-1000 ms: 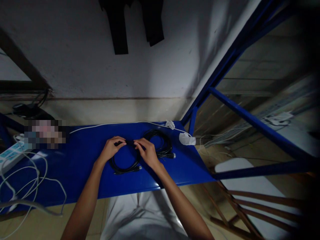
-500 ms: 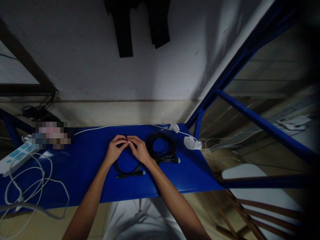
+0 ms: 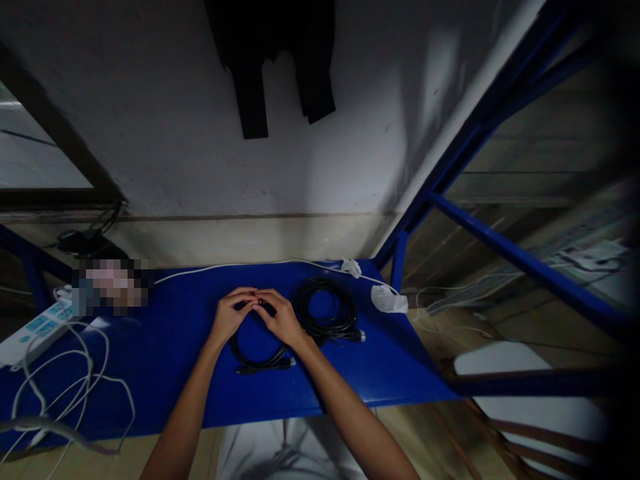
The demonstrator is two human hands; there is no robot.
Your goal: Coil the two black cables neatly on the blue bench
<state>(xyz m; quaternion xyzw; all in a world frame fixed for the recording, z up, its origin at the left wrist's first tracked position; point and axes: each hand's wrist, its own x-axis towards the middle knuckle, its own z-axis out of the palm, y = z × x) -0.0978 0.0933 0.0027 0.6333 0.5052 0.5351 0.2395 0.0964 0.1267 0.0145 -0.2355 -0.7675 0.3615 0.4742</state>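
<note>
A black cable coiled in a loop (image 3: 260, 365) lies on the blue table, its connector ends at the near side of the loop. Both sets of fingertips meet at the far side of this coil. My left hand (image 3: 231, 315) is closed in a pinch there. Pressed close against it, my right hand (image 3: 281, 320) pinches the same dark spot. Whether a small tie is also between the fingers is hidden. Just right of my right hand sits a second, thicker black cable coil (image 3: 350, 319) with a plug at its near right.
On the left are a white power strip (image 3: 37, 331) and tangled white cords (image 3: 83, 380). A white cord runs along the table's back edge, with crumpled white pieces (image 3: 389, 300) at the right. Blue frame bars (image 3: 400, 263) rise on the right, beside a white chair (image 3: 495, 359).
The view has tilted up slightly, so everything sits lower in the picture. My hands stay together at the coil's far side, with only slight finger movement.
</note>
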